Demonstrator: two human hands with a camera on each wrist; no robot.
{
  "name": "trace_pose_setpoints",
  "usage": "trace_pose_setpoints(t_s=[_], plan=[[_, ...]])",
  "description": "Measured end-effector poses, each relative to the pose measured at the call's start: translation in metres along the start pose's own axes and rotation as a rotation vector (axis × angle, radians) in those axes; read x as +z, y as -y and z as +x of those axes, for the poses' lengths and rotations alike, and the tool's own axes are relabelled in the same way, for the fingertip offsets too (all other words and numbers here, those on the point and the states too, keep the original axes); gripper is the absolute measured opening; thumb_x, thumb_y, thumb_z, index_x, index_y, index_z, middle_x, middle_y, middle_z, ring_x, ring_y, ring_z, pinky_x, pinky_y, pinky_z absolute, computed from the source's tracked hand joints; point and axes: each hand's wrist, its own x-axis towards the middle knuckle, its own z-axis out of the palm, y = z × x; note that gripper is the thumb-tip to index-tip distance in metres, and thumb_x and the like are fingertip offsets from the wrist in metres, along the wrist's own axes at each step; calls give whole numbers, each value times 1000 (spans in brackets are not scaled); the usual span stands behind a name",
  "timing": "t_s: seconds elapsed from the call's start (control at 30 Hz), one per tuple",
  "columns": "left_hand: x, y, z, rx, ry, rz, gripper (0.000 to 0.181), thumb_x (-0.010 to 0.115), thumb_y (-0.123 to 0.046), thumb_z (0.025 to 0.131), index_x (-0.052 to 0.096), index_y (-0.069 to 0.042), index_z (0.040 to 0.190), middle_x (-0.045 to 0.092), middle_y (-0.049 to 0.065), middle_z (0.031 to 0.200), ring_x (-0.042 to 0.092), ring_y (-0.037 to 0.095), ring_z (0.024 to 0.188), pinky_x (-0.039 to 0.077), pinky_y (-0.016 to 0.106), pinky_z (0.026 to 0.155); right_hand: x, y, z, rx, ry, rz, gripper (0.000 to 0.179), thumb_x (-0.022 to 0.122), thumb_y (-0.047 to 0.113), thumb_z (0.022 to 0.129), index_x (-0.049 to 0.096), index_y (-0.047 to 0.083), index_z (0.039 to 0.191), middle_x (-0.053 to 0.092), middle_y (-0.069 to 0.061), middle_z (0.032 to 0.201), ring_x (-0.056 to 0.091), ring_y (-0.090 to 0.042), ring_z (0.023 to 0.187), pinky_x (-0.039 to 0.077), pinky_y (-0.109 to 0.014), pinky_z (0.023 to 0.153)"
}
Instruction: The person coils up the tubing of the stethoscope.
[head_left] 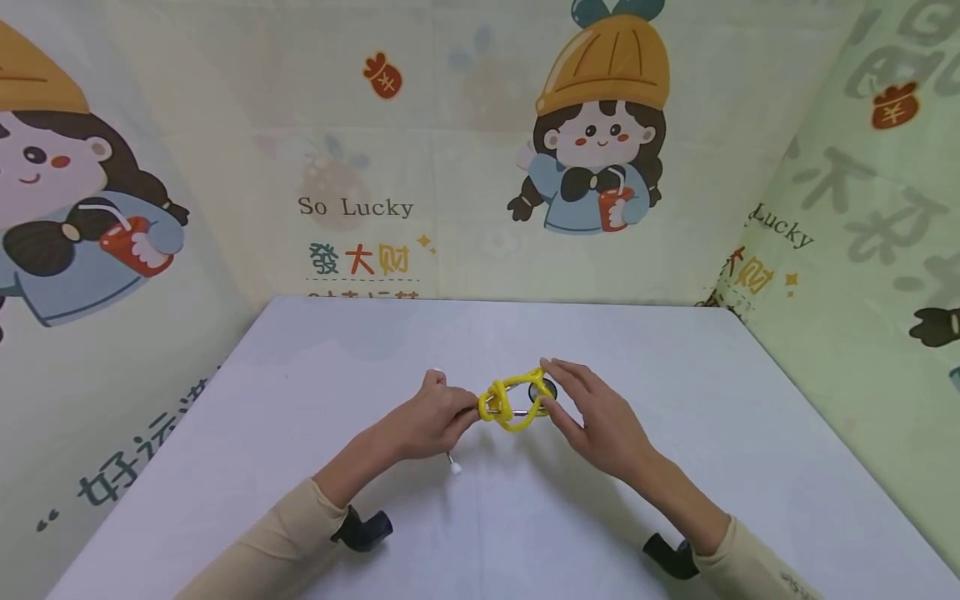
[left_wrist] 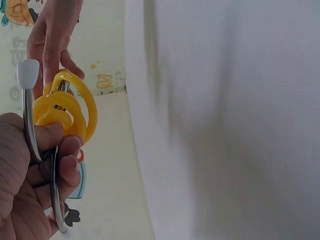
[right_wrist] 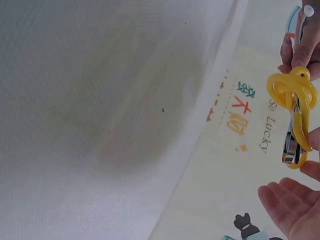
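A stethoscope with yellow tubing (head_left: 499,402) is held above the table between both hands, its tubing coiled and looped over itself. My left hand (head_left: 431,421) grips its left end, where metal ear tubes (left_wrist: 55,190) run between the fingers. One white ear tip (left_wrist: 28,74) sticks up past the thumb in the left wrist view; the other ear tube's end is partly hidden by the hand. At the right end, my right hand (head_left: 603,417) pinches the tubing loop with thumb and forefinger, beside the round chest piece (head_left: 543,390). Its other fingers extend away from the tubing.
A white table (head_left: 480,517) spreads beneath the hands. Printed cloth (head_left: 465,150) rises behind it and along both sides. Black curved pieces (head_left: 363,531) sit beneath the forearms at the wrists.
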Motion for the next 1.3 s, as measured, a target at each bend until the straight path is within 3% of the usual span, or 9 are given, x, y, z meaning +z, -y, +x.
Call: trace_pose_setpoints(t_s=[0.23, 0.47, 0.7, 0.87, 1.0, 1.3], plan=[[-3, 8, 3, 45, 65, -4, 11, 69, -10, 98, 74, -4, 106, 69, -2, 79, 51, 4, 71, 25, 40, 81, 0, -5, 0, -38, 54, 60, 55, 73, 12, 93, 56, 11, 145, 63, -5, 132, 66, -21, 109, 57, -37, 77], [-3, 15, 7, 53, 101, -25, 10, 70, -8, 97, 75, -5, 104, 77, 2, 93, 58, 0, 75, 29, 42, 85, 2, -7, 0, -27, 75, 53, 50, 75, 16, 93, 60, 11, 140, 65, -3, 127, 67, -20, 104, 57, -36, 75], [-5, 16, 10, 30, 50, -9, 14, 75, -9, 93, 76, -5, 106, 76, -1, 91, 62, 1, 77, 32, 44, 89, 3, -8, 0, 20, 107, 33, 47, 75, 20, 94, 61, 13, 138, 67, -3, 124, 66, -18, 105, 57, -37, 76], [-4, 18, 9, 21, -5, 39, 30, 76, -12, 92, 70, -2, 119, 76, -3, 86, 64, 2, 77, 35, 52, 95, 4, -9, 1, 53, 123, 31, 46, 75, 21, 94, 62, 13, 137, 67, -3, 123, 66, -18, 104, 58, -38, 77], [-3, 21, 9, 24, -10, 39, 38, 74, -10, 93, 66, -2, 129, 73, -7, 83, 63, -1, 77, 33, 51, 95, 6, -10, 1, 67, 139, 38, 45, 74, 20, 95, 62, 13, 138, 67, -4, 123, 65, -17, 103, 57, -38, 77], [3, 27, 9, 9, -1, 44, 37, 71, -10, 94, 68, -8, 130, 73, -8, 87, 63, -1, 81, 30, 56, 99, 11, -15, 1, 63, 151, 55, 44, 74, 20, 95, 62, 10, 136, 68, -5, 122, 67, -23, 103, 57, -39, 78]])
